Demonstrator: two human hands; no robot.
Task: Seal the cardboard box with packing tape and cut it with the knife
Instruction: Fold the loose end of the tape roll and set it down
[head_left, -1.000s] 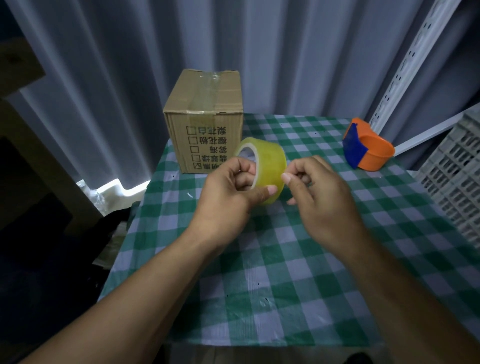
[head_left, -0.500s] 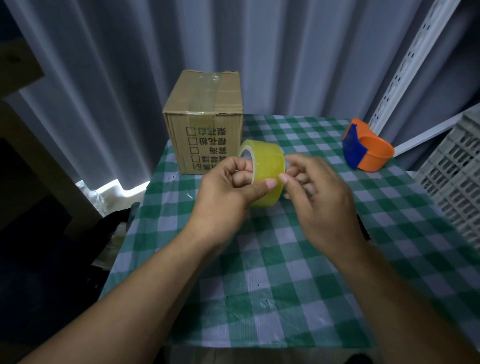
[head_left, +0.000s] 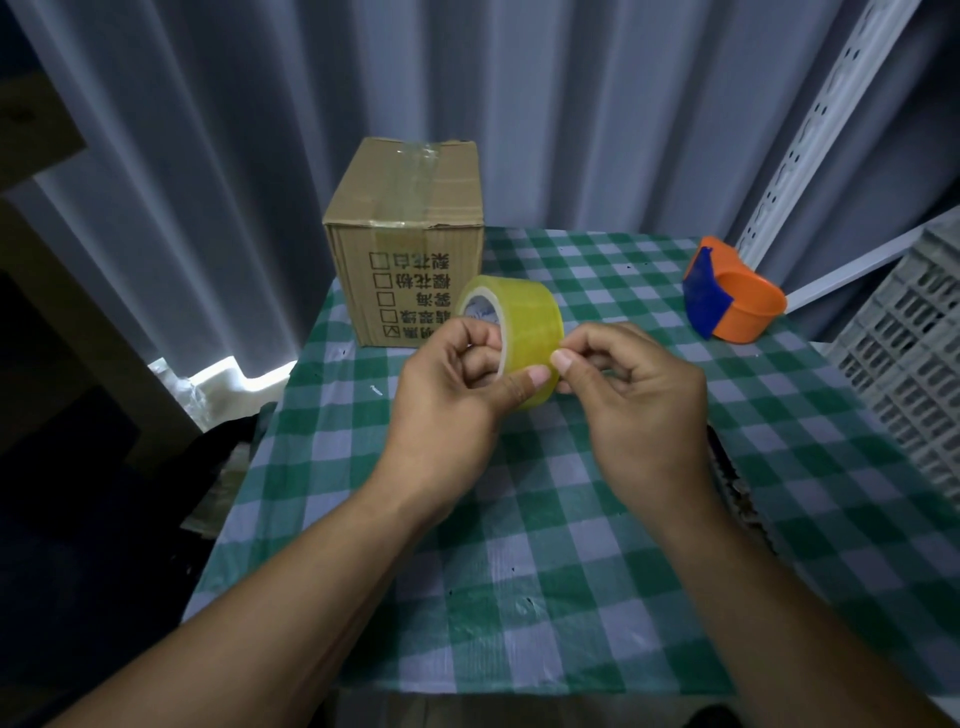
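A closed cardboard box (head_left: 410, 244) stands at the table's far left, with clear tape along its top seam. A yellowish roll of packing tape (head_left: 519, 322) is held above the table in front of the box. My left hand (head_left: 452, 395) grips the roll, fingers through its core and thumb on the outer face. My right hand (head_left: 634, 400) pinches at the roll's outer surface next to my left thumb. A dark object (head_left: 727, 467), possibly the knife, lies on the cloth partly hidden behind my right wrist.
An orange and blue tape dispenser (head_left: 732, 301) sits at the far right of the green checked tablecloth (head_left: 519, 571). A white plastic crate (head_left: 914, 364) stands at the right edge. Curtains hang behind the table, and a metal rack upright (head_left: 810, 124) rises at the right.
My right hand's fingertips have shifted along the roll's outer face and now pinch beside my left thumb. The roll has turned slightly in my left hand.
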